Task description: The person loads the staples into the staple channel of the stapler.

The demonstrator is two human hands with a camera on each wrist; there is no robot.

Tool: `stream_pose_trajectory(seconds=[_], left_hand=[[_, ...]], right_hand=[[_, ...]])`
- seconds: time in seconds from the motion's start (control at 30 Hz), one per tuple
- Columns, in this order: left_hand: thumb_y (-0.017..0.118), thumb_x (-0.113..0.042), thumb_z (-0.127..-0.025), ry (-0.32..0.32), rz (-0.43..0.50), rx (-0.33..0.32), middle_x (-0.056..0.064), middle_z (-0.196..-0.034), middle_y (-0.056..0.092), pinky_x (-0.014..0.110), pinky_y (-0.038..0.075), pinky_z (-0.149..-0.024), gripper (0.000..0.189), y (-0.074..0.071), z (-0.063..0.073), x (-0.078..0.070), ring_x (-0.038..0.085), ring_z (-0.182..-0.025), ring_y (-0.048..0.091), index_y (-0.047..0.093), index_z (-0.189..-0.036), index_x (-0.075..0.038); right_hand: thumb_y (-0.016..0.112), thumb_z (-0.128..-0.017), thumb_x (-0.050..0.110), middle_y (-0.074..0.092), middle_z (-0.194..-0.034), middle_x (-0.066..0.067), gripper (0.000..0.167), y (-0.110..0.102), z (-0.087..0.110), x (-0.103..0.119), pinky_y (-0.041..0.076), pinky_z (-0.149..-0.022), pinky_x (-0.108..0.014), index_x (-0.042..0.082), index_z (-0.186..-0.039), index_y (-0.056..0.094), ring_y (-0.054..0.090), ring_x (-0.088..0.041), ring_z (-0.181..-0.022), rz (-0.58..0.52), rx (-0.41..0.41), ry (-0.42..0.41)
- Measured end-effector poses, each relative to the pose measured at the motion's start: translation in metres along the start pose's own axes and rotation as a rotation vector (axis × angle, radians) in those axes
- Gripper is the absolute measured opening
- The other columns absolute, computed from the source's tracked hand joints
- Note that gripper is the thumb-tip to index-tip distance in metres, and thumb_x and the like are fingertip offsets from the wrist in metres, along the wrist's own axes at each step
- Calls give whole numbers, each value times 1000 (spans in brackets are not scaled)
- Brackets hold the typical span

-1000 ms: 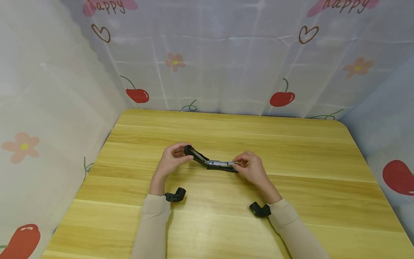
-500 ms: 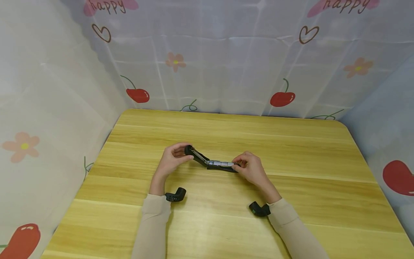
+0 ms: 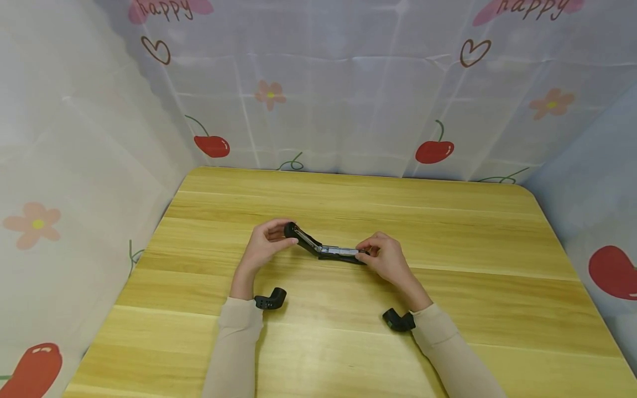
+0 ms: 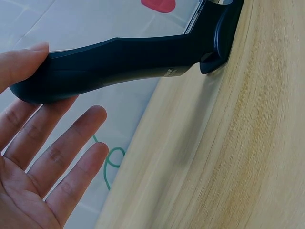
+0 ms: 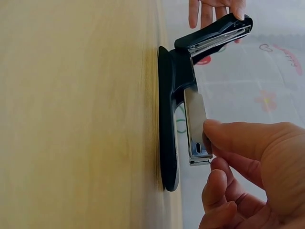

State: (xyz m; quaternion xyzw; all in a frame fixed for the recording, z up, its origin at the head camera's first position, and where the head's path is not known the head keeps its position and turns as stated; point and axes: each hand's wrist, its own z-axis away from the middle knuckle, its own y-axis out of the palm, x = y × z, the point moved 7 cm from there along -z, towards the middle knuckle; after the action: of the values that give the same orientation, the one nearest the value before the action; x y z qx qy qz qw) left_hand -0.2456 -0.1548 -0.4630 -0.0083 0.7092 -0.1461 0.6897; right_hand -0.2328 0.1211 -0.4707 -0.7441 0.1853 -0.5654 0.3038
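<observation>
A black stapler (image 3: 342, 258) stands on the wooden table, swung wide apart at its hinge. My left hand (image 3: 262, 243) pinches the end of its raised top arm (image 4: 114, 62) between thumb and fingertips; the other fingers spread loosely below. In the right wrist view the flat base (image 5: 167, 124) lies along the tabletop, and the silver staple magazine (image 5: 194, 114) sits above it with a gap between. My right hand (image 3: 390, 261) pinches the magazine near its front end, thumb on the metal face, forefinger behind. Whether a staple strip is under my fingers, I cannot tell.
The wooden table (image 3: 318, 331) stretches around both hands, its rounded far edge meeting a printed cloth backdrop (image 3: 338, 110). Cloth also hangs at the left and right sides. A black wrist camera mount sits on the left wrist (image 3: 271, 299) and another on the right (image 3: 398, 320).
A dark gap near my right fingertips on the silver magazine has disappeared, and those fingertips have shifted very slightly left. My left hand and the stapler hold their place.
</observation>
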Motion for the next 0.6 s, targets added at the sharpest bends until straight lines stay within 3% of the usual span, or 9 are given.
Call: stream_pose_trajectory(seconds=[0.33, 0.6], left_hand=[[75, -8, -85, 10, 6, 1, 22, -118, 66, 47, 51, -97, 45, 0, 0, -1, 34, -108, 64, 62, -128, -1], [76, -10, -85, 14, -12, -1, 22, -119, 66, 48, 50, -100, 45, 0, 0, -1, 34, -111, 63, 63, -127, -2]], right_hand=[[80, -81, 13, 60, -80, -4, 12, 1, 0, -2, 41, -59, -24, 8, -92, 78, 48, -11, -65, -4, 10, 3], [84, -77, 17, 63, -88, -6, 31, -3, 6, -16, 41, -60, -25, 6, -105, 75, 48, -13, -67, 34, 31, 46]])
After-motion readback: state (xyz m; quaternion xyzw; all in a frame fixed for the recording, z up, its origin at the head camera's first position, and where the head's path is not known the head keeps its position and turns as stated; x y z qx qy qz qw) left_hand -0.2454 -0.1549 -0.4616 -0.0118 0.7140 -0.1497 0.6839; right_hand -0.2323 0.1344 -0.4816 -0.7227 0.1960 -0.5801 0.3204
